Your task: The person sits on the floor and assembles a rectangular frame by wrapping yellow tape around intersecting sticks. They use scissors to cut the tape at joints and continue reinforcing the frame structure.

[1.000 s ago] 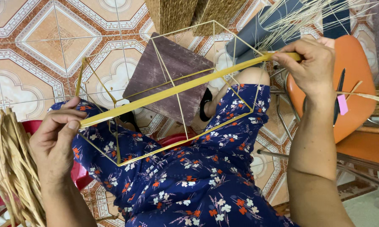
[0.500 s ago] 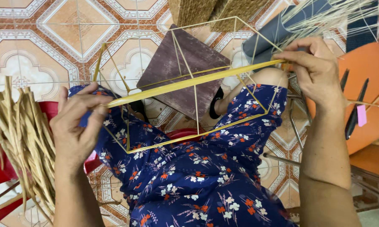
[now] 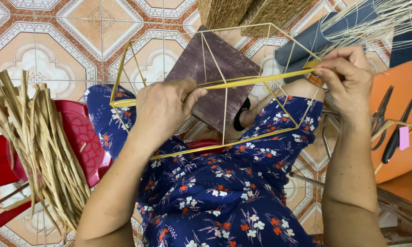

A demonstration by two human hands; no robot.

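Left hand (image 3: 167, 107): I see it pinching the yellow strip (image 3: 256, 81) near its middle.
Right hand (image 3: 347, 80): pinches the strip's end against the wire frame (image 3: 224, 114).
Strip: stretched between my 2 grips, over the lap.

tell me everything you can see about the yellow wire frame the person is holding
The wire frame is an open, box-like skeleton of thin yellow rods that look like coated metal, with nothing filling its sides. It sits tilted over the person's lap, above the blue floral cloth and in front of a dark brown board. A flat yellow strip runs across it. The left hand pinches the strip near the frame's middle; the right hand grips its far end at the frame's right corner.
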